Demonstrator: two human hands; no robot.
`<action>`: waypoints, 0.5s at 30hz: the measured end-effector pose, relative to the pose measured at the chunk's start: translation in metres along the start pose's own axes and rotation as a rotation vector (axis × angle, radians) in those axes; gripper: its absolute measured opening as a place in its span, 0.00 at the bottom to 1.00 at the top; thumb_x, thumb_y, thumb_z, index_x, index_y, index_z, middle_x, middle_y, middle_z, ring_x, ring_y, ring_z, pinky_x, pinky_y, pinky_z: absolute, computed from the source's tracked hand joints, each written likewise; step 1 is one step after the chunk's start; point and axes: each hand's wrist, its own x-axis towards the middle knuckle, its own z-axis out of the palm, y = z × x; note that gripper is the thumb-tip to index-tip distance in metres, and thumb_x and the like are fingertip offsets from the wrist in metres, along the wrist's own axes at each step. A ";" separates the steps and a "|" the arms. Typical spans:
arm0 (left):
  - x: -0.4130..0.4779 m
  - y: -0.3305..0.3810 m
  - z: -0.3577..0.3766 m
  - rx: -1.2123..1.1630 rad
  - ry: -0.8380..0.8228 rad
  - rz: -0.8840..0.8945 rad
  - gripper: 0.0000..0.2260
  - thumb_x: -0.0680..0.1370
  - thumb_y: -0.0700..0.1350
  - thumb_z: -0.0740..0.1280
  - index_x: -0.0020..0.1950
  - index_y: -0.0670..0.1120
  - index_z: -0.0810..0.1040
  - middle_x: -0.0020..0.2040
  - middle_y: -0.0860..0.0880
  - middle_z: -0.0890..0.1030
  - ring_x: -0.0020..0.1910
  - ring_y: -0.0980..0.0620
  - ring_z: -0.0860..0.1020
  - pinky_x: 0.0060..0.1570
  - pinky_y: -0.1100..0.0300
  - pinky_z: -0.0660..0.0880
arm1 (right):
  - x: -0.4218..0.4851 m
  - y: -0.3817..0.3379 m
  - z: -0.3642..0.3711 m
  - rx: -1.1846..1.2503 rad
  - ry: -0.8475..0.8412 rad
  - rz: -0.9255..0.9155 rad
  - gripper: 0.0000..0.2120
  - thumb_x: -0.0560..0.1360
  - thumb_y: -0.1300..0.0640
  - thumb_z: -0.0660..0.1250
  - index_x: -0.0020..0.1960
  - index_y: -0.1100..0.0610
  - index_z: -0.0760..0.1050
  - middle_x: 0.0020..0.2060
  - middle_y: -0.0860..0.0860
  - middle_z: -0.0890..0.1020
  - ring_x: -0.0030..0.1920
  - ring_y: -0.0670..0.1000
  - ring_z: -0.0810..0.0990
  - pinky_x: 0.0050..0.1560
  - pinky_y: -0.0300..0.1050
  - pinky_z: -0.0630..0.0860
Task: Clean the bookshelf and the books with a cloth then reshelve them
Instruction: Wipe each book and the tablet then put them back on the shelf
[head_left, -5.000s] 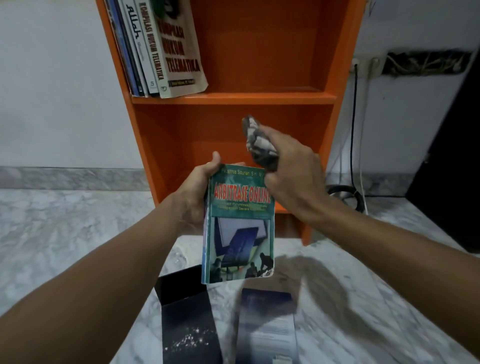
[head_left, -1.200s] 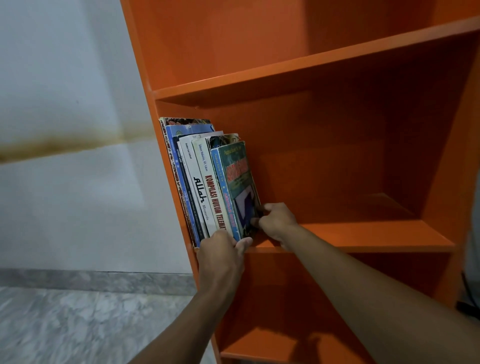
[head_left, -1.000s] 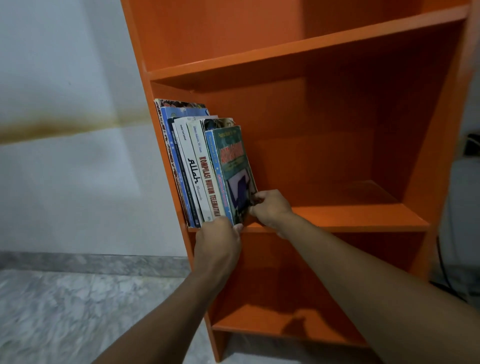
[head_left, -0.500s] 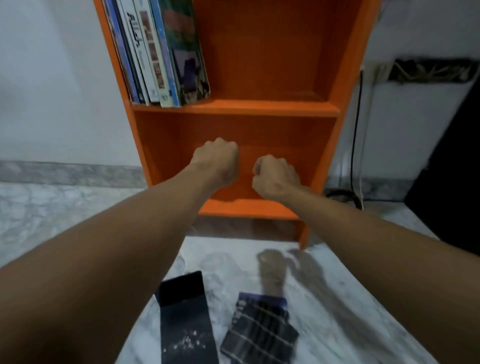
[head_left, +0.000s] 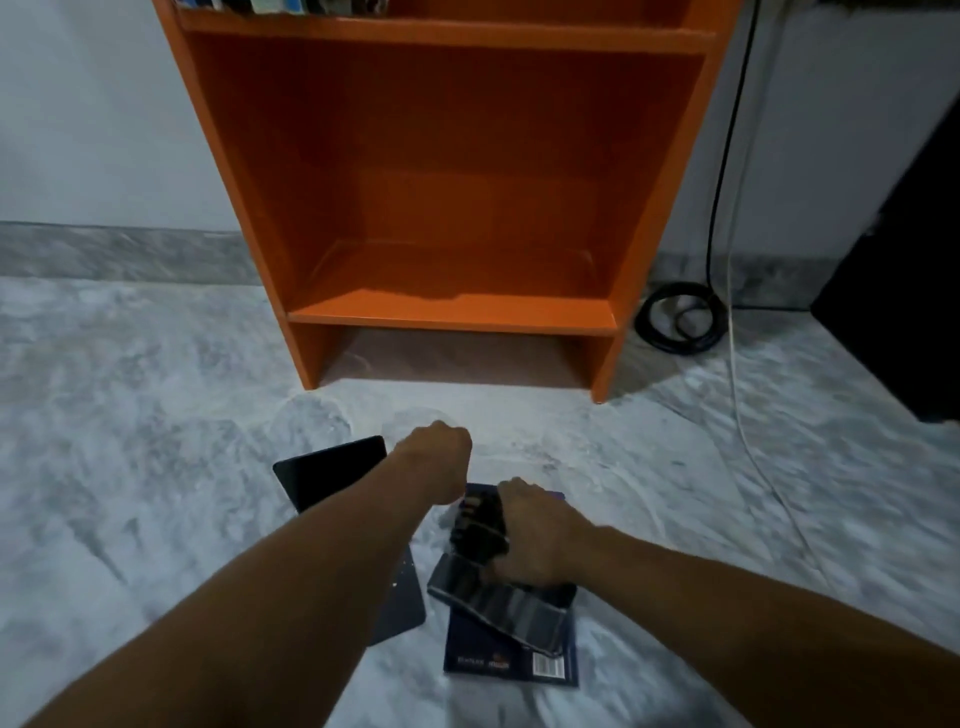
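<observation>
Bunched dark cloth in the grip of the right hand, fingers curled round it, low over the near floor. Directly beneath, a dark striped book, skewed across a dark blue book with a barcode at its near right corner. Cannot tell whether the fingers also catch the striped book's far edge. Just left, the left hand, balled into a fist with nothing in it, above the far end of a black book flat on the floor and partly hidden under the forearm. Farther off, the orange bookshelf against the pale wall. At the very top edge, on the shelf above, at its left end, the bottoms of a few shelved books. Right of the bookshelf, a coiled black cable and a thin white cable on the grey marble floor. At far right, a large dark object, too dim to identify.
</observation>
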 end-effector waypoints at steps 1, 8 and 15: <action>0.003 -0.003 0.006 -0.008 -0.018 -0.001 0.09 0.79 0.38 0.63 0.59 0.38 0.73 0.57 0.39 0.77 0.53 0.41 0.78 0.46 0.55 0.73 | 0.002 0.002 0.008 -0.040 -0.053 -0.010 0.51 0.68 0.39 0.73 0.77 0.61 0.51 0.74 0.60 0.59 0.74 0.62 0.60 0.72 0.58 0.63; 0.015 -0.015 0.031 -0.200 -0.099 -0.093 0.14 0.78 0.36 0.63 0.33 0.42 0.67 0.32 0.42 0.72 0.41 0.39 0.80 0.38 0.54 0.77 | 0.005 -0.003 0.025 0.003 -0.051 0.035 0.46 0.69 0.46 0.75 0.76 0.60 0.53 0.71 0.60 0.67 0.68 0.63 0.69 0.63 0.53 0.70; 0.023 -0.012 0.057 -0.374 -0.187 -0.164 0.14 0.71 0.36 0.68 0.29 0.42 0.67 0.25 0.46 0.71 0.24 0.51 0.75 0.23 0.63 0.69 | 0.010 0.015 0.030 0.335 0.257 0.360 0.19 0.72 0.47 0.70 0.59 0.54 0.74 0.56 0.56 0.79 0.55 0.59 0.78 0.54 0.48 0.77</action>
